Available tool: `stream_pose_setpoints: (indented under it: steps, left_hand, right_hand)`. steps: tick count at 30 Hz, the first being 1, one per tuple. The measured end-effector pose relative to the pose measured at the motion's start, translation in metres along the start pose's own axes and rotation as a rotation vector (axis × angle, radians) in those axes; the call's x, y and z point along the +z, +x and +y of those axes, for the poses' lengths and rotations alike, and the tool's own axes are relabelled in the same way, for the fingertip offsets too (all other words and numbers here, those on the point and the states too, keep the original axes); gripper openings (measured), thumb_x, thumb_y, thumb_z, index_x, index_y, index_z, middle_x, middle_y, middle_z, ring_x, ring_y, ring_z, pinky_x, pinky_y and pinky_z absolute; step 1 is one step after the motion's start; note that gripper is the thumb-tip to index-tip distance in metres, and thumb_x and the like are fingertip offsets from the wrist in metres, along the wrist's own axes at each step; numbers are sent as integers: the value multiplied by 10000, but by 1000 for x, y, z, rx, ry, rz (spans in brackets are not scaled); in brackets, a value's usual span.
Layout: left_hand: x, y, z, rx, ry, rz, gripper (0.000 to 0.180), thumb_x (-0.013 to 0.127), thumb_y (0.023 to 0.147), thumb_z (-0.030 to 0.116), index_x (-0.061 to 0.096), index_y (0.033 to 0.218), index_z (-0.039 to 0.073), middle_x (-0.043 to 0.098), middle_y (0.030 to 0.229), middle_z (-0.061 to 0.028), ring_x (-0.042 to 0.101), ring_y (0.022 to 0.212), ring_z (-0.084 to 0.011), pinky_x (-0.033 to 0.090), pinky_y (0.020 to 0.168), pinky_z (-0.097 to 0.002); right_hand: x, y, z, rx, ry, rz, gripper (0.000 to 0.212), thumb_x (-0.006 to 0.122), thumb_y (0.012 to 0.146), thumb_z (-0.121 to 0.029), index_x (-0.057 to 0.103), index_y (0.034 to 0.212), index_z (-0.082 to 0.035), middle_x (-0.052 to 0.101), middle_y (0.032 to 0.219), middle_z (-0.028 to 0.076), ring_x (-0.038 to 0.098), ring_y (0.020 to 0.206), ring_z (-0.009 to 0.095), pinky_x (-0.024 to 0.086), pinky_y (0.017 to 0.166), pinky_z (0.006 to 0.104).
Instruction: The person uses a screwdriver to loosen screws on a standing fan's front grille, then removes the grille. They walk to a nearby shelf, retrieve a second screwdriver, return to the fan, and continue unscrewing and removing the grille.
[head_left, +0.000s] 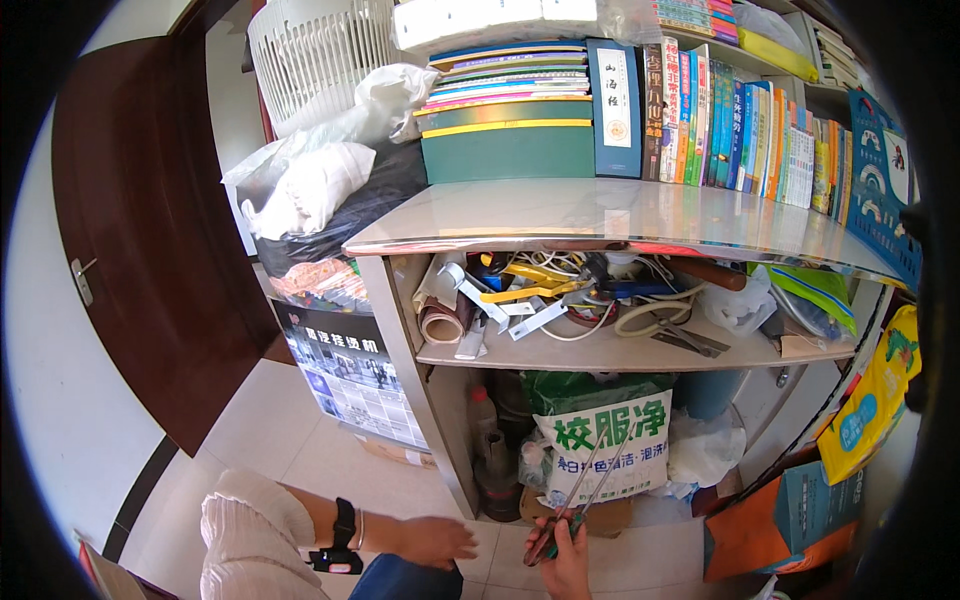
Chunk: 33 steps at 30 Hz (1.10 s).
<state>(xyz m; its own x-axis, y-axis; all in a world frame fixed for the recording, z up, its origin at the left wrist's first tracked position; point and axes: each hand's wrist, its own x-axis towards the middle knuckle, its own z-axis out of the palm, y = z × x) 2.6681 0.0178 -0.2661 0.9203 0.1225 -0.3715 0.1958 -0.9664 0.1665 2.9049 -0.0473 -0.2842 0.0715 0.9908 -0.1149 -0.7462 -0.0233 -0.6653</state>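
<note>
My right hand point(565, 565) is closed around the dark, reddish handles of a pair of screwdrivers point(585, 488). Their two thin metal shafts point up and away from me, slightly apart, in front of a green and white bag point(605, 450) on the lower shelf. The tips are too fine to make out. Above my knee, my left hand point(435, 542) is empty, with its fingers stretched to the right. A black strap point(342, 525) with a small device and a bracelet are on that wrist.
The cabinet's middle shelf point(560, 350) holds cables, yellow-handled tools, a hammer-like wooden handle point(705, 270) and plastic bags. Books point(740, 120) line its top. Bottles point(485, 425) stand lower left. An orange and teal box point(785, 520) and yellow pack point(875, 395) flank the right; a brown door point(140, 230) stands left.
</note>
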Motion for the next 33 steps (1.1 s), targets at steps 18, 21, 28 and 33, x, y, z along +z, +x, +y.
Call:
stream_pose_setpoints:
  steps: [18,21,28,33]
  left_hand:
    - [10,-42,6,712,-789,287,225,564,905,219,638,746,76,610,776,-97,583,789,-293,479,695,-414]
    - [2,-53,15,661,-822,203,242,562,906,216,634,728,69,604,749,-110,585,765,-295,476,690,-415]
    - [-21,-103,56,470,-912,287,261,540,916,227,619,730,62,605,765,-113,586,756,-276,469,672,-402]
    - [-29,-164,86,92,-1000,257,212,532,920,241,623,833,71,623,839,-101,595,812,-248,469,711,-371]
  right_hand:
    - [-2,-34,-3,303,134,306,218,517,962,-260,580,1022,-61,618,737,48,587,584,155,492,507,276]
    - [-2,-39,15,357,164,368,238,510,964,-280,586,1009,-59,607,720,40,558,554,157,468,472,283]
    - [-35,-140,80,576,-237,457,233,511,942,-168,493,1167,-112,532,856,51,495,650,146,431,559,318]
    - [-8,-219,82,1111,-194,269,503,434,912,-100,349,1402,-174,424,1277,57,465,1012,191,381,871,326]
